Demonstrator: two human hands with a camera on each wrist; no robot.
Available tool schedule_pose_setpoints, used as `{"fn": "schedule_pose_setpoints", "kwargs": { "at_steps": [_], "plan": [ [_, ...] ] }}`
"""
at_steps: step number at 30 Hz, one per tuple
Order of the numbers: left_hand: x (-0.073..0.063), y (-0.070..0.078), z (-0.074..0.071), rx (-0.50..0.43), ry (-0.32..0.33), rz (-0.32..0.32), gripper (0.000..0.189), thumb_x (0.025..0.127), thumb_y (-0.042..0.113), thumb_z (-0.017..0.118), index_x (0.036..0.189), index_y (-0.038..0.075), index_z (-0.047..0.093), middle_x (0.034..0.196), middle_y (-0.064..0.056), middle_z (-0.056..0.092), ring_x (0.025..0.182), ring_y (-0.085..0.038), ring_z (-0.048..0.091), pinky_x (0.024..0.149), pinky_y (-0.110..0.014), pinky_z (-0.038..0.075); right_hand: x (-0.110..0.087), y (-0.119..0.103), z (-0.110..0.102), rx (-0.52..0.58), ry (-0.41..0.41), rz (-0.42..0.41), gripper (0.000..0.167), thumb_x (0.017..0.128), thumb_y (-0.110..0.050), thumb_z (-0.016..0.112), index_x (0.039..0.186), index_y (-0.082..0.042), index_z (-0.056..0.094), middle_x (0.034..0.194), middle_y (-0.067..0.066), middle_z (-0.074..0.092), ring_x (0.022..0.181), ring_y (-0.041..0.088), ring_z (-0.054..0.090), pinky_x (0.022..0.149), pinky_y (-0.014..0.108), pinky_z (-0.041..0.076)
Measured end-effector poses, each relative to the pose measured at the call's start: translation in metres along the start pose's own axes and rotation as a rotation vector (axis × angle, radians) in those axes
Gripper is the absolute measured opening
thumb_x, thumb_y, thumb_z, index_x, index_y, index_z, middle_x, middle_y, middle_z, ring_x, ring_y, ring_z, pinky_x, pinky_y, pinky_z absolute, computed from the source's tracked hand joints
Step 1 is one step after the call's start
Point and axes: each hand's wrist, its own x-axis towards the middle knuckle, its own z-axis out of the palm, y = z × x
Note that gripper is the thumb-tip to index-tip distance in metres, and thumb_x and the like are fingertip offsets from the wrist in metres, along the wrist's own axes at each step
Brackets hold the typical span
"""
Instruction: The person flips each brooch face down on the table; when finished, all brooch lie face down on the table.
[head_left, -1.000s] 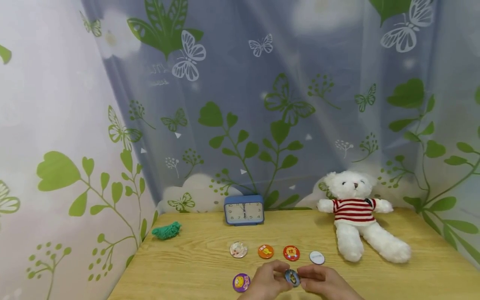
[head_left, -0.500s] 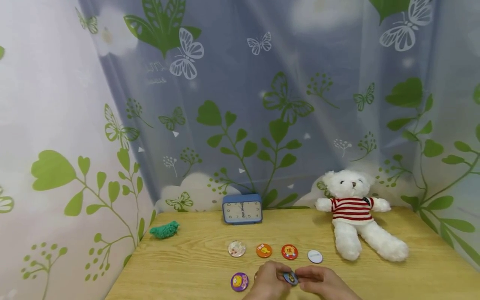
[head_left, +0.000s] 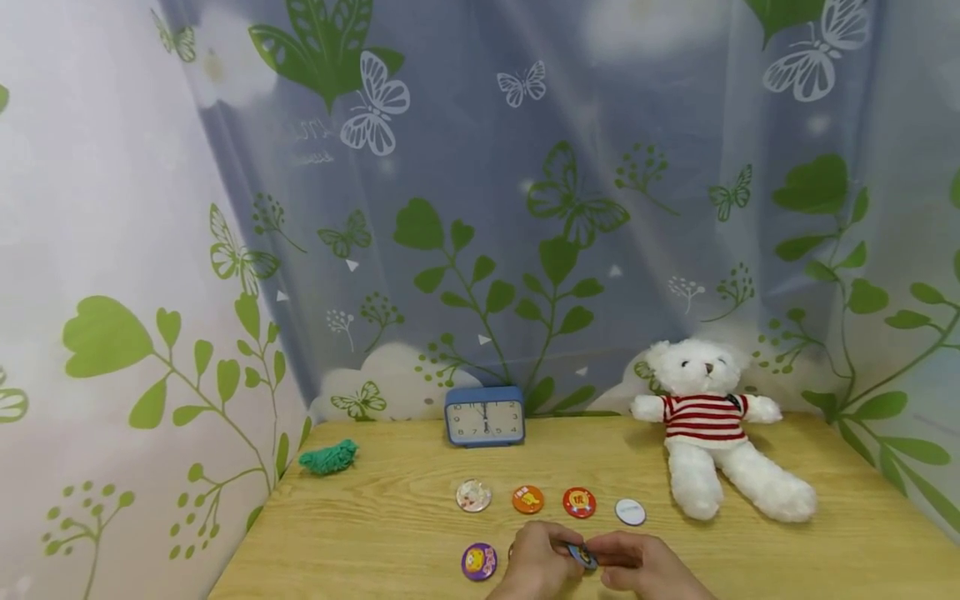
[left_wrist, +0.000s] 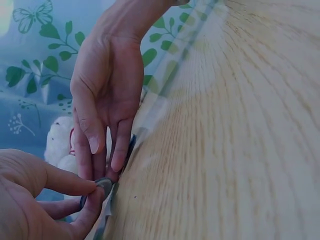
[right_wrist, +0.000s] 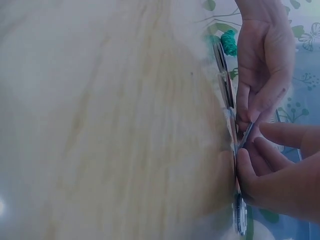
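Near six o'clock in the head view is a bare, slender-fingered left hand [head_left: 536, 565]; toward five o'clock, a bare right hand [head_left: 647, 565] of like build. In the left wrist view, the right hand shows a smooth oval thumbnail [left_wrist: 93, 145] and, toward twelve o'clock, an uncovered narrow wrist [left_wrist: 125, 35]. In the right wrist view, fine creases line the left palm [right_wrist: 254, 57].
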Motion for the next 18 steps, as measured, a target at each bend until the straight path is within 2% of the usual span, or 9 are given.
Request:
{"fn": "schedule_pose_setpoints", "kwargs": {
  "at_steps": [3,7,13,18],
  "plan": [
    [-0.0008,-0.001,-0.0021,-0.075,-0.026,0.0,0.026,0.073,-0.01,0.081,0.094,0.005,0.08,0.078,-0.002,0.074,0.069,-0.004,0.063,0.063,-0.018,0.053,0.0011,0.0006,0.0015,-0.011,0.019,-0.029,0.039,0.098,0.0,0.063,0.131,0.019,0.056,0.126,0.029,0.067,0.114,0.033,0.066,0.085,0.023,0.056],
    [-0.0005,-0.0007,-0.0046,-0.177,-0.071,-0.005,0.024,0.075,-0.013,0.079,0.097,-0.001,0.079,0.085,-0.008,0.076,0.075,-0.006,0.065,0.066,-0.017,0.054,0.0012,-0.0023,0.0017,-0.026,0.054,-0.047,0.039,0.096,0.001,0.064,0.13,0.019,0.057,0.126,0.029,0.067,0.114,0.034,0.066,0.086,0.027,0.058],
    [-0.0011,0.0025,-0.0086,-0.213,-0.096,-0.016,0.023,0.078,-0.009,0.079,0.1,-0.001,0.08,0.092,-0.004,0.077,0.08,-0.008,0.068,0.071,-0.018,0.055,0.0033,-0.0052,0.005,-0.058,0.148,-0.012,0.034,0.097,-0.003,0.068,0.127,0.012,0.063,0.124,0.024,0.069,0.114,0.032,0.068,0.085,0.026,0.058],
    [-0.0019,0.0002,-0.0098,-0.296,-0.098,-0.02,0.023,0.081,-0.01,0.076,0.104,-0.006,0.078,0.098,-0.012,0.077,0.084,-0.014,0.071,0.077,-0.022,0.059,0.0066,-0.0056,0.0081,-0.084,0.202,0.012,0.032,0.098,-0.011,0.07,0.125,0.008,0.066,0.12,0.018,0.071,0.11,0.029,0.068,0.085,0.028,0.057]
  ]
}}
